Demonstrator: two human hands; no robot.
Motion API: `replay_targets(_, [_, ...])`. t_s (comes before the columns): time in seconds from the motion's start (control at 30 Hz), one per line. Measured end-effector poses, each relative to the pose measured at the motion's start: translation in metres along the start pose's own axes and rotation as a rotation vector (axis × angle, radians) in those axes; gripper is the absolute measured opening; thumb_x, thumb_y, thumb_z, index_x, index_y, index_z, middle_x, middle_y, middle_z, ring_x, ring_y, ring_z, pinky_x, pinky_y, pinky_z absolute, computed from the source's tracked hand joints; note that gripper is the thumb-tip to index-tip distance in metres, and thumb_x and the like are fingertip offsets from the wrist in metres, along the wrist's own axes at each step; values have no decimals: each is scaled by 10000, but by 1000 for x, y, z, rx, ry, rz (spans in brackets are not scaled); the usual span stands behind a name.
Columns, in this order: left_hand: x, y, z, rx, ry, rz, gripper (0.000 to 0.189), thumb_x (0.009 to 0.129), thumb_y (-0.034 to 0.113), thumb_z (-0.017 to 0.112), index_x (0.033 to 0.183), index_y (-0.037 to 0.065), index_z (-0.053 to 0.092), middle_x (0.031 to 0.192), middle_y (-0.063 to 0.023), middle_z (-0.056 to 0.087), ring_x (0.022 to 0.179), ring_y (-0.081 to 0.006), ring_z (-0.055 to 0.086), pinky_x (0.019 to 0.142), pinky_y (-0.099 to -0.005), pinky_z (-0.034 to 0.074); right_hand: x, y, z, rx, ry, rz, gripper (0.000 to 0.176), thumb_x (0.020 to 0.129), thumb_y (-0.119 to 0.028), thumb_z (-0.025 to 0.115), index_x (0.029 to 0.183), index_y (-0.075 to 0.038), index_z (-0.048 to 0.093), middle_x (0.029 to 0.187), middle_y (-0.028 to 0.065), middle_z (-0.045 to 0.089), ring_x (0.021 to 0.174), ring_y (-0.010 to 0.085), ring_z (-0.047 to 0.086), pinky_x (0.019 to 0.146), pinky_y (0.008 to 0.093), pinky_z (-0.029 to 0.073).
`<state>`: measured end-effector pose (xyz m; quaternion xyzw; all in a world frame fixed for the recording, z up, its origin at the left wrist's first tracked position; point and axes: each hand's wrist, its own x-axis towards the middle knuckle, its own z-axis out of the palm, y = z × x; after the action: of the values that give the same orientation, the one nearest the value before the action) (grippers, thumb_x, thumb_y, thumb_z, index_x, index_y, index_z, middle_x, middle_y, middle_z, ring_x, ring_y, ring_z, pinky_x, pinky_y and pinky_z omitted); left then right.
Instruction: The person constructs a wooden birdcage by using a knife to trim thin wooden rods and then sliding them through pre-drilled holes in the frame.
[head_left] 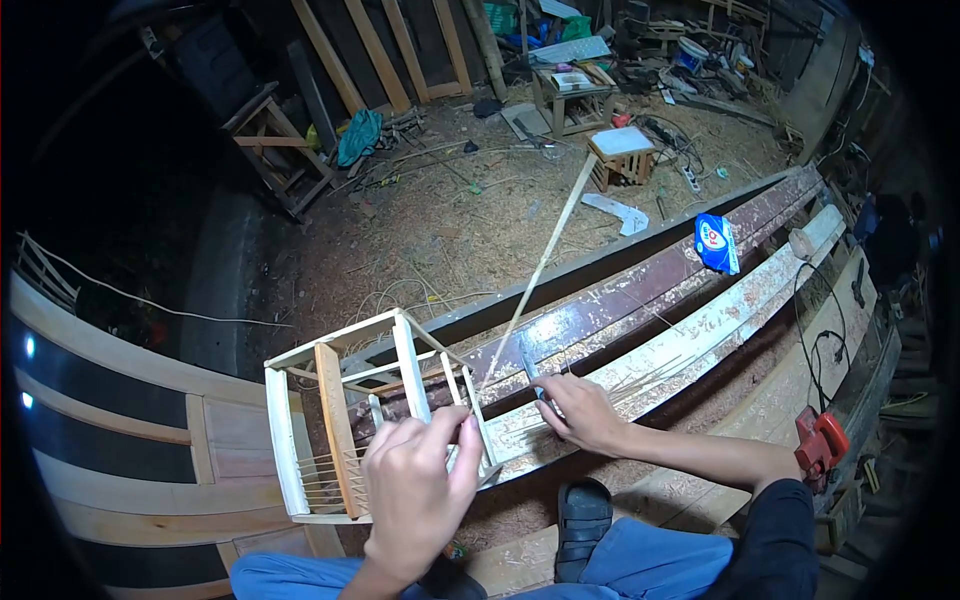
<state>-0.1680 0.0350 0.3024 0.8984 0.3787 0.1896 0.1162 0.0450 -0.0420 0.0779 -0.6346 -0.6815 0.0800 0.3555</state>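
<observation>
My left hand [420,480] is closed in a pinch in front of a small wooden frame [334,420] with thin slats. From its fingertips a long, thin, pale strip [548,255] of wood or bamboo slants up and away. To the right, my right hand [582,412] is wrapped round a knife [529,366], whose blade points up and away from me close to the strip. Below both hands lies a pale plank [640,370] strewn with shavings, beside a dark red-brown board [590,318]. My left fingers cover the lower end of the strip.
A blue-and-white packet [716,244] rests on the boards. At the right lies a red power tool [820,440] with a black cord [815,350]. A small wooden stool [622,155] stands on the shavings-covered ground, and dark panels [120,430] curve along the left.
</observation>
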Motion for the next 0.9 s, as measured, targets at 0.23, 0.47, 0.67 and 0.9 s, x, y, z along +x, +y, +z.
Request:
replay_targets(0.23, [-2,17,35,-83,-144,-3,77,965,143,744,981,68,745,771,-103,768,746,-281,716,865,-406,464,-40,53,54,-113,-383,202,325,997,-233,659,1190,-4,533,972,187,690,949,379,700,734,493,606])
replay_targets(0.47, [-26,48,83,-251,-203,-218,132,1042,151,659,1125,51,686,776,-138,782,721,-325,762,846,-425,579,-41,69,79,-197,-458,210,385,949,-277,718,1170,-16,540,857,162,744,826,358,752,642,490,608])
replay_targets(0.67, [-43,23,151,-577,-273,-569,244,1095,218,621,1219,9,631,953,-134,825,847,-321,791,801,-390,578,-40,71,94,-173,-522,247,397,939,-276,717,1170,-14,530,846,159,751,716,374,752,624,510,600])
replay_targets(0.9, [-50,7,174,-1149,-118,-590,146,1139,138,558,1219,29,615,1056,-113,773,742,-51,576,631,-218,410,-24,60,63,136,-426,411,366,950,-212,640,1201,-14,463,876,249,717,741,480,711,678,594,565])
